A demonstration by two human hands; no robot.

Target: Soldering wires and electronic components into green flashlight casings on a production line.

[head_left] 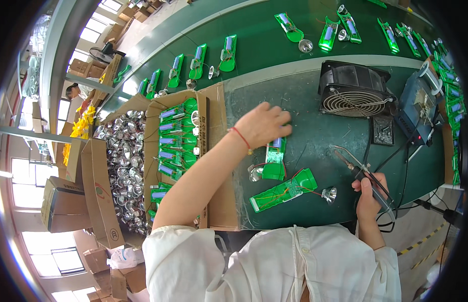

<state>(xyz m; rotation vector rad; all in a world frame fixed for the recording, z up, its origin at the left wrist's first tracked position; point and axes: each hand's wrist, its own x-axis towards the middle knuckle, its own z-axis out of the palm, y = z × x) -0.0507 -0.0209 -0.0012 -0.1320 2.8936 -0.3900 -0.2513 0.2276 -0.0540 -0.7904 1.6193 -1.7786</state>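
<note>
My left hand (264, 127) reaches across the bench, fingers curled over the upper end of a green flashlight casing (273, 171) and hiding that end. This casing carries a blue battery cell (277, 143) and a small circuit board. A shiny reflector cup (255, 173) lies beside its lower end. Closer to me rests a second green casing (286, 190) with a board and thin red wires, one leading to another reflector (329, 195). In my right hand (371, 196) is a soldering iron (362, 173), gripped by its handle, its tip pointing up and left, apart from both casings.
A black fan (355, 90) and a blue soldering station (415, 108) stand at the back right, with cables trailing down. Left are a carton (204, 151) of casings with cells and a box of reflectors (127, 171). More casings lie along the far green belt (264, 60).
</note>
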